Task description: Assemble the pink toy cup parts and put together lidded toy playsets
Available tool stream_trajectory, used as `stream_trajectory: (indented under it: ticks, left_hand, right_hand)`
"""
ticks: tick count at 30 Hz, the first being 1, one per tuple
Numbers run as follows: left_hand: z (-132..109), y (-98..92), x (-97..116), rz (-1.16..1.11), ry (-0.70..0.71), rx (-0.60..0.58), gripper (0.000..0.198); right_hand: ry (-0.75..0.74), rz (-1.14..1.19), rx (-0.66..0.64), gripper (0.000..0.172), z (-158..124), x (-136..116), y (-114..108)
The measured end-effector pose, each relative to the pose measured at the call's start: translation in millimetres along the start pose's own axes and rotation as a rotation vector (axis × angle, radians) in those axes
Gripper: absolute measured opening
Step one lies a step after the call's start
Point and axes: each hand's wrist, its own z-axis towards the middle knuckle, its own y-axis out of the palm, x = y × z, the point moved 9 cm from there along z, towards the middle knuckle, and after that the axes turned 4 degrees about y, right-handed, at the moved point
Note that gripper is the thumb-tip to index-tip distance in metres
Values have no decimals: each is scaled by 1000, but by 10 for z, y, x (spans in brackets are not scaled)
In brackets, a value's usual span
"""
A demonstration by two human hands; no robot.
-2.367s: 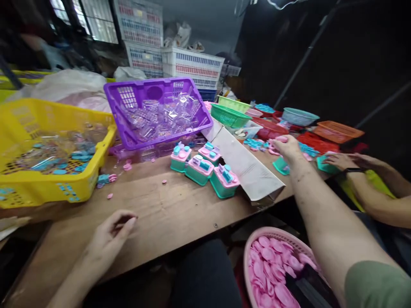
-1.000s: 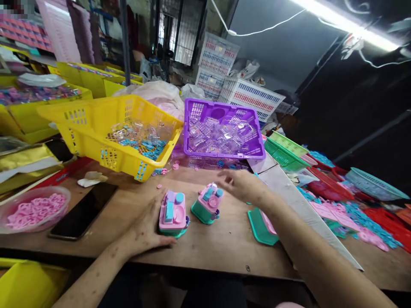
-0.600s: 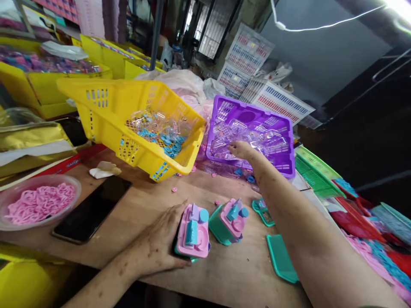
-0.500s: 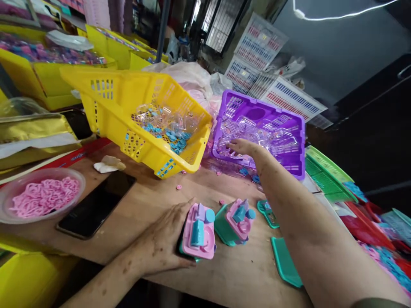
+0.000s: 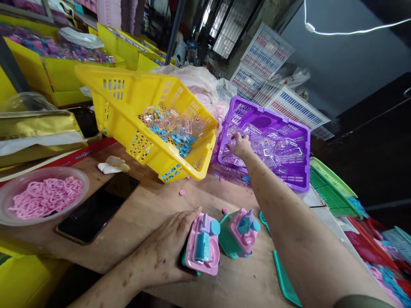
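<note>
My left hand (image 5: 170,248) is wrapped round a green box-shaped toy with a pink top (image 5: 203,246) that carries blue and purple parts. Just right of it a similar toy (image 5: 239,233) stands on the wooden table (image 5: 154,192). My right hand (image 5: 240,146) reaches over the near left part of a purple basket (image 5: 303,164), fingers apart and bent, above clear plastic pieces (image 5: 272,147). Nothing shows held in it. Green flat parts (image 5: 284,278) lie partly behind my right forearm.
A yellow basket (image 5: 125,115) holds clear and blue pieces. At left are a bowl of pink pieces (image 5: 48,196), a black phone (image 5: 98,209) and a crumpled wrapper (image 5: 113,165). Green (image 5: 334,192) and red trays stand at right.
My right hand has lifted a little and its fingers have bent more over the purple basket. The view has shifted slightly. My left hand keeps its hold on the toy.
</note>
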Motion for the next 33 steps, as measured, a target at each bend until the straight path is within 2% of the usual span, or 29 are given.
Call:
stream_trajectory:
  ticks: [3, 8, 11, 13, 15, 17, 21, 23, 28, 33]
  left_hand:
    - [11, 49, -44, 0, -46, -28, 150]
    - [60, 24, -3, -32, -40, -40, 159]
    - [68, -26, 37, -42, -21, -20, 156]
    - [64, -46, 44, -56, -26, -15, 149]
    - [59, -51, 38, -68, -37, -19, 144]
    - [57, -53, 33, -77, -36, -19, 143]
    - [54, -53, 19, -77, -29, -23, 144]
    - [51, -57, 10, -68, -39, -31, 140]
    - [56, -102, 44, -89, -48, -20, 135]
    - [67, -115, 60, -98, -50, -25, 136]
  right_hand:
    - [-40, 56, 52, 90, 21, -98, -40]
    - [-91, 154, 93, 86, -39, -152, -109]
    - [-66, 216, 135, 100, -128, -1, -272]
    - [-50, 260, 157, 104, -226, 126, -406]
    - [-47, 323, 148, 100, -358, 236, -511]
    - [-48, 420, 84, 92, -514, 318, -544]
    - [-52, 661, -127, 69, -844, 381, -460]
    - [-50, 753, -193, 63, -983, 397, -440]
    - [-40, 844, -187, 59, -1286, 500, -577]
    - [-52, 847, -132, 68, -1603, 568, -674]
